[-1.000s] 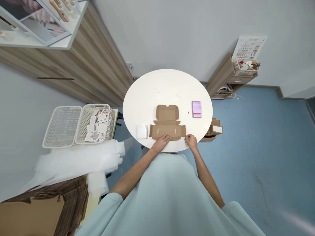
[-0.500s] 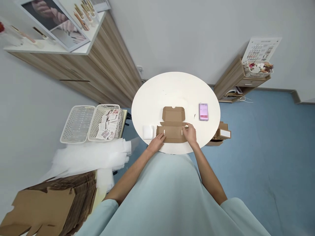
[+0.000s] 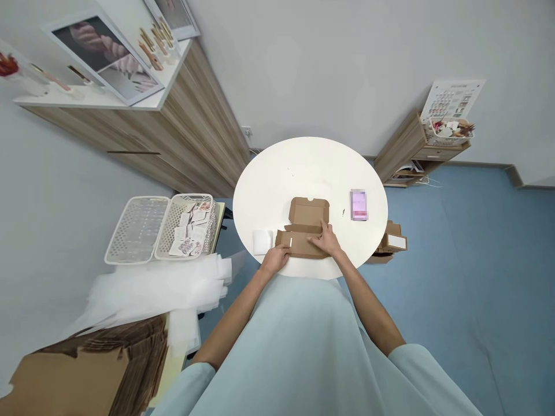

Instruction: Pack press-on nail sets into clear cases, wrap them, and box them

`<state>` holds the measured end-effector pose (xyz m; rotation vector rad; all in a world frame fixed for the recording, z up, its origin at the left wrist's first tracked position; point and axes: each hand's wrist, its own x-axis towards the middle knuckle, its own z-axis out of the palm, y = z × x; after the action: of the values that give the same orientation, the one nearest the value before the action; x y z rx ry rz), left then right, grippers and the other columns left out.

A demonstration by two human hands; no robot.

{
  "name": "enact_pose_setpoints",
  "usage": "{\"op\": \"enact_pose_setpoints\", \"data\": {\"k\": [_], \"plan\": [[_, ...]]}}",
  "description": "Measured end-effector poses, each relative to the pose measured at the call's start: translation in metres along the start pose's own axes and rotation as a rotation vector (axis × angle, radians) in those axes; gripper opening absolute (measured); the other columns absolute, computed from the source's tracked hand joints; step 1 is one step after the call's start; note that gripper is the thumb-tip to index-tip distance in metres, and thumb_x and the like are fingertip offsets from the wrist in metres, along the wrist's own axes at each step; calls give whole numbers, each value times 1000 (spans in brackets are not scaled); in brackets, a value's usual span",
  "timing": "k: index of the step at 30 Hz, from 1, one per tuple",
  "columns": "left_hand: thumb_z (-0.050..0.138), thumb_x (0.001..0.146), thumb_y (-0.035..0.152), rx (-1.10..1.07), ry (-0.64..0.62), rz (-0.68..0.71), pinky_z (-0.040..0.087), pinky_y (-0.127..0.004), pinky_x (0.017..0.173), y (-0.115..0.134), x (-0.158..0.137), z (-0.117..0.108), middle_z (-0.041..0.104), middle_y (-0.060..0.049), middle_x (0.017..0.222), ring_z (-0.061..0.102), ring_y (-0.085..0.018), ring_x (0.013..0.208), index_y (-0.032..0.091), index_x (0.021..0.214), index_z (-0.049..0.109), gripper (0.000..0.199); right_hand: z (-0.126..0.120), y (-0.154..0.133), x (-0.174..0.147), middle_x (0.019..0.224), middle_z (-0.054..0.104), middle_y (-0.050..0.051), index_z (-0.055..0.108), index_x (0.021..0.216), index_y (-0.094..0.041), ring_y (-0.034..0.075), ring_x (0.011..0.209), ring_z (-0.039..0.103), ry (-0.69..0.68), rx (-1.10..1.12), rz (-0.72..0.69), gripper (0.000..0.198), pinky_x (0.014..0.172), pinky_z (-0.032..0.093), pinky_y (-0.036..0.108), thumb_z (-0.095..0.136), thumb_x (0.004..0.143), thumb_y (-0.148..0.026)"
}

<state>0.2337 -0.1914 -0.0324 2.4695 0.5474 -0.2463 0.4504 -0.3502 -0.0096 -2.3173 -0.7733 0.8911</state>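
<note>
A brown cardboard mailer box (image 3: 306, 248), partly unfolded, lies on the white oval table with its lid panel raised on the far side. My left hand (image 3: 276, 260) is closed at the near left corner of the box, fingers curled over its edge. On the right side, my right hand (image 3: 328, 240) touches the cardboard with thumb and forefinger spread apart; the thumb lies over the base panel and the forefinger points to the fold. Just left of the box is a white, flat padded packet (image 3: 262, 242). A pink-and-purple pack (image 3: 359, 205), blurred out, lies to the right.
The oval table (image 3: 269, 167) stands near the wall. At left are an open white basket (image 3: 162, 231) holding cards, white foam sheets (image 3: 160, 289) and stacked flat cardboard (image 3: 73, 381). Folded boxes (image 3: 392, 242) sit beyond the table's right edge. A wooden cabinet (image 3: 203, 110) rises at back left.
My right hand has shifted inward over the base panel, its thumb now covering the right slot. The box has turned slightly. The whole view has tilted a little.
</note>
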Motion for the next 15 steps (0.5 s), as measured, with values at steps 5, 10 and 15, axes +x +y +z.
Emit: {"op": "enact_pose_setpoints", "data": {"k": [5,10,15], "plan": [[58,92,14,-89,64,-74,59,-33,96,5,3,-1,76,-4,126,75,-22,110,25,105,80,28,0,12,-25,157,35,21,3,172,-35,39,136,58,-185,-91,-65,143,103,53,50,97,65,-48],[64,89,12,-244,109,-227,58,-33,96,9,4,-2,75,-5,123,74,-22,110,25,131,65,44,9,15,-37,162,30,25,3,172,-35,42,135,57,-156,-184,-35,134,101,53,51,94,74,-44],[63,91,11,-214,122,-312,57,-34,97,13,18,-13,67,-9,133,74,-20,106,24,156,45,68,8,14,-34,158,37,22,1,172,-37,38,134,59,-151,-180,-40,132,101,53,48,93,76,-39]]}}
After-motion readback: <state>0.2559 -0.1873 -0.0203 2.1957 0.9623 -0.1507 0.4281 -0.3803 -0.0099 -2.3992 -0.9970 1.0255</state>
